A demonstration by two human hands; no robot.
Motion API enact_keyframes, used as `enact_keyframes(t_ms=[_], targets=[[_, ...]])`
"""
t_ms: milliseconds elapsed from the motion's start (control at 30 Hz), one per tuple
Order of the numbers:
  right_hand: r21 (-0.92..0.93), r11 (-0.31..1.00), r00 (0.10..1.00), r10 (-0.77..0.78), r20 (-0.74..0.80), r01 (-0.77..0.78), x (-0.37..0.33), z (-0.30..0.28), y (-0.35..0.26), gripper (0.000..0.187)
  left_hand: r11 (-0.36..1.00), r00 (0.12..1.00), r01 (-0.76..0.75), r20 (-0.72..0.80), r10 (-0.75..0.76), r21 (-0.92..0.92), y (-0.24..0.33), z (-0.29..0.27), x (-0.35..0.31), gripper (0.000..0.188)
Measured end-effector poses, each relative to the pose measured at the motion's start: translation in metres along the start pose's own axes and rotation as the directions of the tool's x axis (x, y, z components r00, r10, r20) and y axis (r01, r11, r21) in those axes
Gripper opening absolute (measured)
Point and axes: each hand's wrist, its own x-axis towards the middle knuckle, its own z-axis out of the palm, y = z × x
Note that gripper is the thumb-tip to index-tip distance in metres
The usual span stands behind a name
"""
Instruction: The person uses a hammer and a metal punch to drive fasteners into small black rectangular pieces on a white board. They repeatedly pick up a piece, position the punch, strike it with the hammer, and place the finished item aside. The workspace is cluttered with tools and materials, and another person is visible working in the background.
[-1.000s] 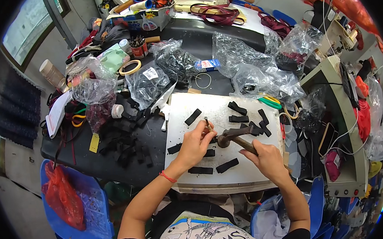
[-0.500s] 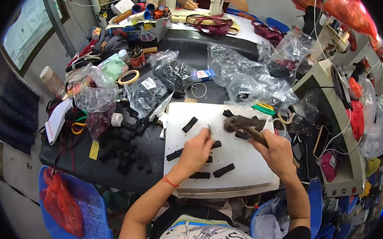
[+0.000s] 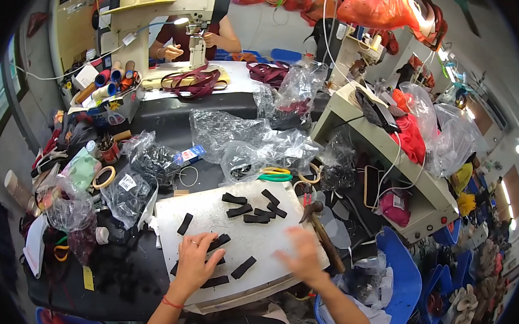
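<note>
A white board [image 3: 173, 212] lies in front of me, with several short black fabric strips scattered on it. My left hand [image 3: 195, 260] is over its left part, thumb and fingers apart, beside a black strip [image 3: 219, 241]. Whether the fingertips touch that strip I cannot tell. My right hand [image 3: 301, 255], blurred by motion, is above the board's right side with its fingers spread and nothing in them. Just right of it, a hammer [image 3: 327, 241] lies along the board's right edge. Another group of black strips [image 3: 253, 208] lies toward the far edge.
Clear plastic bags [image 3: 234, 140] and yellow-and-green-handled scissors [image 3: 275, 174] are beyond the board. A tape roll [image 3: 104, 177] sits at the left. A blue chair [image 3: 399, 266] stands at the right. Across the table, another person's hand [image 3: 172, 51] is near a sewing machine [image 3: 197, 41].
My right hand has let go of the hammer, which now lies at the board's right edge. My left hand's fingers have spread from a pinch. The view has swung to the right.
</note>
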Motion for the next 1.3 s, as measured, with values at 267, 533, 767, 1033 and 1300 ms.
enact_keyframes(t_ms=[267,533,767,1033,1300], targets=[[0.225,0.950,0.943,-0.262,0.205,0.214,0.018,0.090,-0.116,0.081,0.995,0.990,0.097,-0.101,-0.095,0.015,-0.027,-0.016,-0.034,0.019],[0.444,0.869,0.931,-0.322,0.174,0.218,0.013,0.142,-0.209,0.065,0.901,0.739,0.434,-0.562,-0.372,-0.026,-0.087,-0.053,-0.088,0.013],[0.581,0.764,0.889,-0.435,0.145,0.279,0.053,0.138,-0.234,0.075,0.822,0.568,0.542,-0.644,-0.512,-0.176,-0.116,-0.101,-0.092,0.025],[0.227,0.932,0.870,-0.347,0.350,0.281,0.048,0.097,-0.098,0.086,0.826,0.569,0.517,-0.629,-0.529,-0.226,-0.082,-0.096,-0.080,0.022],[0.740,0.499,0.595,-0.786,0.168,0.451,0.000,0.079,-0.160,0.066,0.919,0.728,0.353,-0.566,-0.387,-0.174,-0.074,-0.078,-0.051,0.016]])
